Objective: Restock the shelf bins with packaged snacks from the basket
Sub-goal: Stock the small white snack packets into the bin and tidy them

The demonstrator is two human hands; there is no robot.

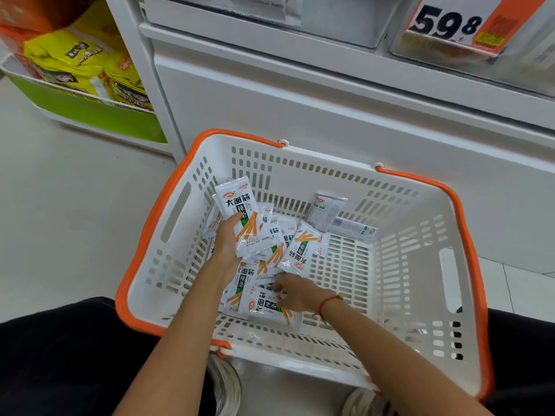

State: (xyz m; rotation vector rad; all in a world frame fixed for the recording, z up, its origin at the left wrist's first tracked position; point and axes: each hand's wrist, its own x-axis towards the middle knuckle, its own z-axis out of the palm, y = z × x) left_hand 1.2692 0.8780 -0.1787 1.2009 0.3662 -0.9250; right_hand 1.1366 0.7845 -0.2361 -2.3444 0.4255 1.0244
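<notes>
White snack packets (271, 253) lay heaped at centre frame inside the orange-rimmed basket (399, 241). The left hand (226, 238) grasped several packets (243, 217); the right hand (295, 291) pinched one packet (264, 304) below. Shelf bins (336, 22) stood above.

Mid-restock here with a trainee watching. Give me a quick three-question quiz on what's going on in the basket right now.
1. True or false: the left hand holds a snack packet inside the basket.
2. What are the right hand's fingers touching: A) the price tag, B) a packet low in the pile, C) the basket's orange rim?
3. Which way do the two packets lying apart from the pile sit: toward the shelf or toward the person?

Key: 1 true; 2 B; 3 toward the shelf.
</notes>
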